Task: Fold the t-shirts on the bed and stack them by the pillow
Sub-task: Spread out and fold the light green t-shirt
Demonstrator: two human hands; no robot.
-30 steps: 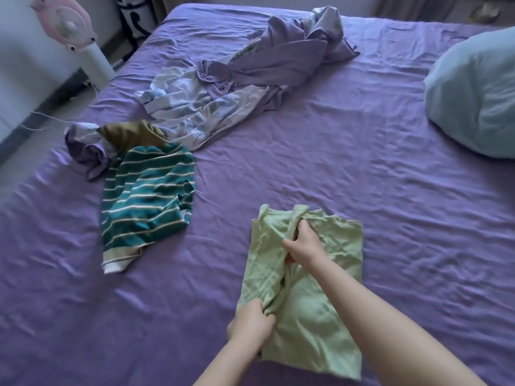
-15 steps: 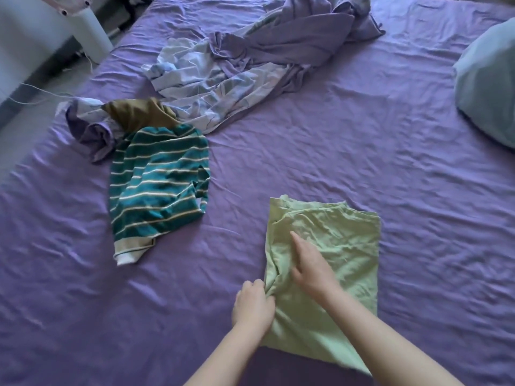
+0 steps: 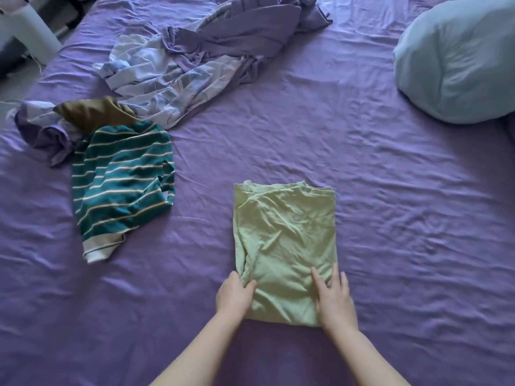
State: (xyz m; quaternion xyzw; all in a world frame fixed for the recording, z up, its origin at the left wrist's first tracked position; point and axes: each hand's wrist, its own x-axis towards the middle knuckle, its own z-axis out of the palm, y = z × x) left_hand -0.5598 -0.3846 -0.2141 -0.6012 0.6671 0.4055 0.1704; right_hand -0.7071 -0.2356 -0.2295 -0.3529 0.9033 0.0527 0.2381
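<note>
Head view: left hand (image 3: 234, 298) pinches the folded green t-shirt (image 3: 284, 246) at its near corner (thumb on top); right hand (image 3: 335, 298) lies flat, fingers straight, pressing it onto the bed (image 3: 390, 218).

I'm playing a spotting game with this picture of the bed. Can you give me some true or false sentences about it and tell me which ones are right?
1. The light green t-shirt lies folded into a rectangle on the purple bed sheet. True.
2. The left hand is lifting the striped t-shirt. False: it is at the green shirt's near left corner, and the striped one lies untouched.
3. The right hand rests on the green shirt with its fingers straight. True.
4. The green shirt is stacked against the pillow. False: bare sheet lies between them.
5. The striped t-shirt is neatly folded. False: it lies rumpled beside the crumpled bedding.
</note>
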